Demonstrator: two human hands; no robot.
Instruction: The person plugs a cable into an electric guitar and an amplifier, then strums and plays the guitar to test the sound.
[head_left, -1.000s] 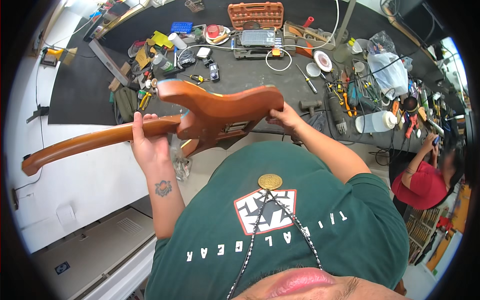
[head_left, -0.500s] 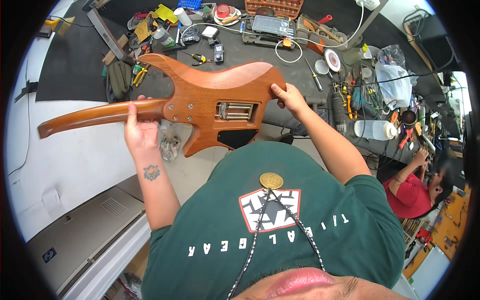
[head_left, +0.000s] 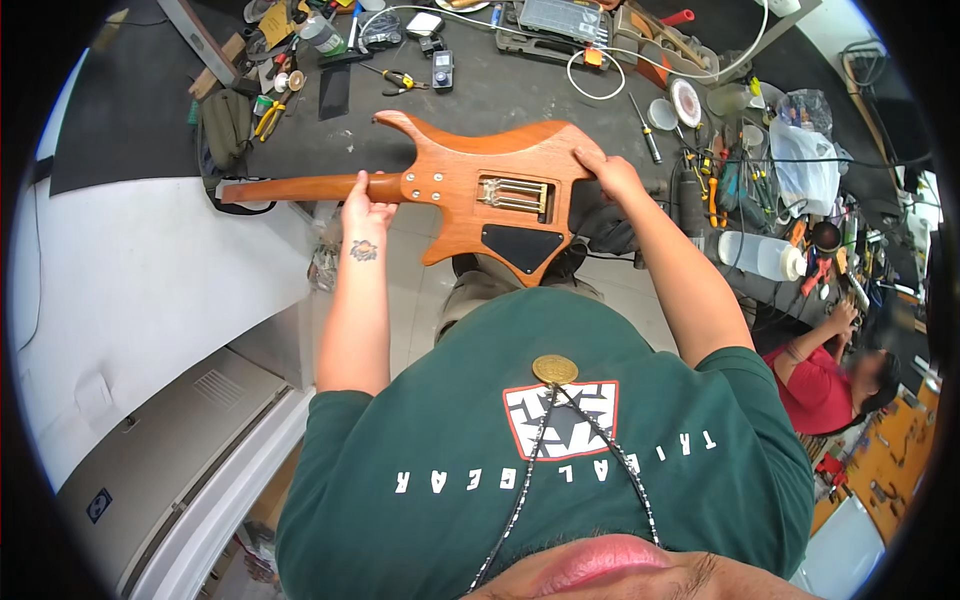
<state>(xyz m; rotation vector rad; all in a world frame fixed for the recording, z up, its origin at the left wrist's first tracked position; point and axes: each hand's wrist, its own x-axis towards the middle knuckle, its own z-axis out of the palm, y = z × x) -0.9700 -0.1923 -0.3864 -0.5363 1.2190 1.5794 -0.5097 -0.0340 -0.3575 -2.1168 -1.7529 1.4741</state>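
A workshop — tool-strewn workbench, pliers, cables.

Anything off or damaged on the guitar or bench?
No damage shows. The guitar body is held back-side up by the left hand at the neck joint and the right hand at its edge. An open rear cavity exposes springs. The workbench is cluttered.

Guitar body lies back-up above the near edge of the worktop, neck pointing left. Left hand grips at the neck joint left of the guitar's middle; right hand holds its right edge. Behind the guitar: handheld meter, cable loop. Right of it: screwdriver, plastic bottle. Left of it: pliers.
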